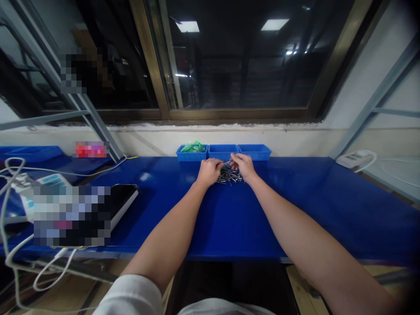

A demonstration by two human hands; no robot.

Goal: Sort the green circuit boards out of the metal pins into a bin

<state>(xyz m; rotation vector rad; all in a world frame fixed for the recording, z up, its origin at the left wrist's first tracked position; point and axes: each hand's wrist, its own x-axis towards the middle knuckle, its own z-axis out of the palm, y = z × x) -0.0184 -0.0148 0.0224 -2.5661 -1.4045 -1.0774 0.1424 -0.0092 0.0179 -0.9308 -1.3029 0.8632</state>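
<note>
A loose pile of thin, shiny metal pieces (229, 176), like long screws or nails, lies on the blue tabletop (226, 218). My left hand (210, 172) is at the pile's left edge, thumb and fingers pinched together at its top. From the right, my right hand (244, 167) reaches over the pile with its fingers curled in toward the thumb. What either hand holds is too small to make out. Just behind my hands stand three joined blue bins: the left bin (192, 156) holds green plastic packaging, beside the middle bin (223, 151) and the right bin (254, 152).
On the left lie a dark-screened device (123, 197), partly blurred, and white cables (6, 210). Further back is another blue tray (33, 152). A white power strip (356, 158) sits at the far right. Metal frame posts (377, 100) and a window (243, 57) bound the table's back.
</note>
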